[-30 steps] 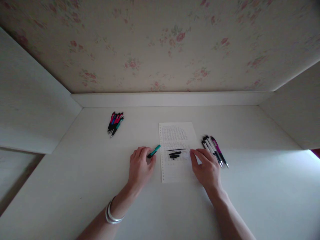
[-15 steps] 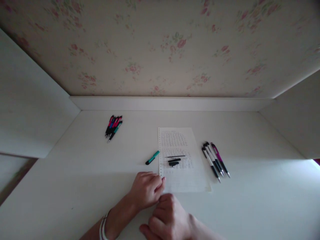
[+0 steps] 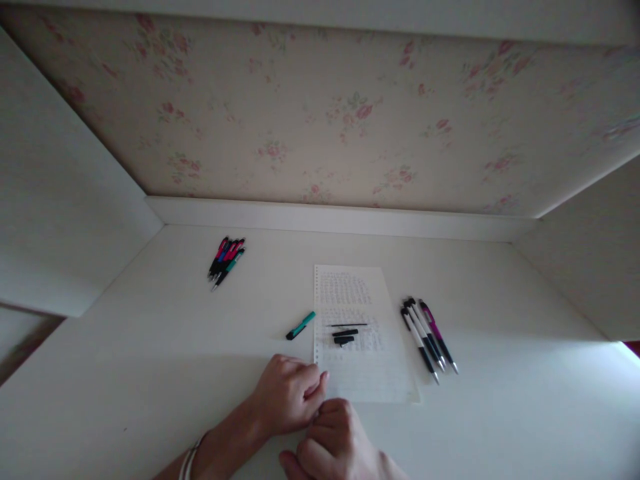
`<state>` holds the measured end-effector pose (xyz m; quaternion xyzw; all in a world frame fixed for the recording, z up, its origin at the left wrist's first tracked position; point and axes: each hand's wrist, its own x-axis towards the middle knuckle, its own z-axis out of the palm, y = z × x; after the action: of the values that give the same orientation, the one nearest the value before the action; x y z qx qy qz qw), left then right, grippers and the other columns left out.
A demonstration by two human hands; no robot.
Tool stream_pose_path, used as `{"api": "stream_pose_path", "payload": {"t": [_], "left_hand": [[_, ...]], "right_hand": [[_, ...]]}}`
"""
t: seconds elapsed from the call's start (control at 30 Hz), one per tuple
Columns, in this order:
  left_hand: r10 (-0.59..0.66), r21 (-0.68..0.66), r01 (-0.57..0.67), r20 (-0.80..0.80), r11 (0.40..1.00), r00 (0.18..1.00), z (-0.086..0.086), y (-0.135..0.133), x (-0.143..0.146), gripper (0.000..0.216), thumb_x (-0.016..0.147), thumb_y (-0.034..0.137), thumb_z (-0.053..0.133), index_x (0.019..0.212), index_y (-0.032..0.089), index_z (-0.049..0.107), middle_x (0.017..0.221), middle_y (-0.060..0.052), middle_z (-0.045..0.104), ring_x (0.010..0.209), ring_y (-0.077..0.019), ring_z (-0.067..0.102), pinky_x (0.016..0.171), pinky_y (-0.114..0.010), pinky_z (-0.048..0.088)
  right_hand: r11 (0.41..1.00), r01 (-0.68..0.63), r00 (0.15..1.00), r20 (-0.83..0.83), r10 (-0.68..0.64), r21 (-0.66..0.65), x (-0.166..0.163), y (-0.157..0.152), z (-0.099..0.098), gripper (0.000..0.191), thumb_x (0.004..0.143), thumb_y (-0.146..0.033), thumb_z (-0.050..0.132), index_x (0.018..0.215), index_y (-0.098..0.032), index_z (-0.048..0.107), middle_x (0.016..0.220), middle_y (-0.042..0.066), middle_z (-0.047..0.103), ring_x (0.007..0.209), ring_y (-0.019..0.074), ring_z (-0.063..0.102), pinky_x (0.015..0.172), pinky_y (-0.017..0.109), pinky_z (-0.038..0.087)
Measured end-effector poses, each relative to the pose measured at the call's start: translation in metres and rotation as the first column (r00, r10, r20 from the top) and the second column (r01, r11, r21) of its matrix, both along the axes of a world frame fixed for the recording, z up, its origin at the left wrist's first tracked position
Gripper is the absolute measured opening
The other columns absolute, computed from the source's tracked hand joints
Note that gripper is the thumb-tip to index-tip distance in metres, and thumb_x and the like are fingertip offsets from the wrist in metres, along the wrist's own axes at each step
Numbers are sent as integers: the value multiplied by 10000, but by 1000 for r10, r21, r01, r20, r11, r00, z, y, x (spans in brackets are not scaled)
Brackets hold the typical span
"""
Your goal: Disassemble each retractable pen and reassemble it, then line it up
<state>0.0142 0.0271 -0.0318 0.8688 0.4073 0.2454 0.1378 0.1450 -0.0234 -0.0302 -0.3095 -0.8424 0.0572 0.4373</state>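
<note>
Teal barrel [image 3: 302, 325] lies on white desk [image 3: 200, 373] before floral wallpaper [image 3: 300, 120]

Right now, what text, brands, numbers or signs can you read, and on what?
None legible.
Sheet of paper: rows of writing, too small and blurred to read.
Teal pen barrel and black pen parts: no readable marking.
Left pen cluster and right pen cluster: any print is too small to make out.
</note>
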Motion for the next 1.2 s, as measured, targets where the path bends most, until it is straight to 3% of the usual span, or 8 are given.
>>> {"api": "stream_pose_path", "payload": {"t": [0.23, 0.43, 0.57, 0.67, 0.8, 0.93, 1.07, 1.2], "left_hand": [[-15, 21, 15, 3, 1000, 1000, -1, -2, 0, 379, 898, 205, 534, 550, 201, 385, 414, 47, 452, 392, -101, 436, 489, -295, 220], [6, -3, -5, 13, 1000, 1000, -5, -1, -1, 392, 919, 230, 515, 557, 201, 366, 425, 60, 417, 397, -91, 420, 487, -288, 233], [5, -37, -3, 44, 999, 999, -8, -1, -2, 402, 935, 246, 500, 560, 196, 366, 435, 67, 399, 405, -85, 405, 490, -271, 247], [-9, -75, 15, 74, 997, 997, -8, 0, -2, 399, 953, 260, 475, 571, 195, 383, 446, 64, 405, 418, -87, 414, 493, -261, 250], [14, -60, -10, 59, 998, 998, -8, 1, -2, 413, 957, 272, 477, 563, 190, 389, 454, 62, 405, 428, -90, 409, 506, -266, 237], [0, -55, 5, 94, 998, 996, -7, 1, -2, 412, 945, 249, 493, 555, 190, 373, 456, 73, 355, 414, -82, 366, 492, -266, 219], [-12, -20, 14, 127, 1000, 992, -6, 0, -3, 410, 938, 239, 508, 559, 192, 360, 464, 78, 322, 416, -80, 348, 489, -270, 211], [-10, 7, 9, 142, 1000, 990, -5, 0, -2, 416, 934, 232, 518, 563, 194, 334, 472, 81, 293, 416, -78, 331, 486, -266, 212]], "right_hand": [[998, 56, 998, 32, -56, -4, 11, -5, -8, 349, 856, -194, 529, 533, -215, 397, 382, -63, 472, 384, 89, 417, 558, 239, 458], [996, 80, 996, -21, -81, -40, 13, -2, 0, 328, 859, -145, 521, 565, -224, 397, 403, -70, 467, 381, 84, 388, 600, 244, 471], [990, 90, 994, -54, -96, -105, 19, 3, 7, 303, 881, -123, 513, 611, -216, 411, 446, -71, 472, 404, 78, 404, 648, 252, 456], [979, 155, 976, -132, -172, -133, 29, 10, 11, 309, 899, -94, 501, 628, -213, 413, 469, -70, 448, 417, 78, 390, 588, 254, 399], [864, 382, 840, -266, -473, -328, 52, 23, 13, 377, 919, -166, 558, 577, -208, 406, 480, -68, 380, 435, 78, 358, 472, 228, 298], [705, 417, 726, -256, -638, -574, 77, 35, 8, 362, 967, -332, 506, 643, -185, 574, 503, -40, 498, 441, 88, 447, 452, 208, 348], [630, 521, 675, -173, -717, -576, 95, 44, 2, 318, 959, -418, 489, 914, -184, 699, 614, -15, 585, 526, 114, 546, 495, 208, 409], [562, 596, 629, -101, -771, -574, 104, 52, -5, 334, 914, -457, 541, 985, -181, 714, 699, 27, 680, 619, 152, 633, 598, 234, 489]]}}
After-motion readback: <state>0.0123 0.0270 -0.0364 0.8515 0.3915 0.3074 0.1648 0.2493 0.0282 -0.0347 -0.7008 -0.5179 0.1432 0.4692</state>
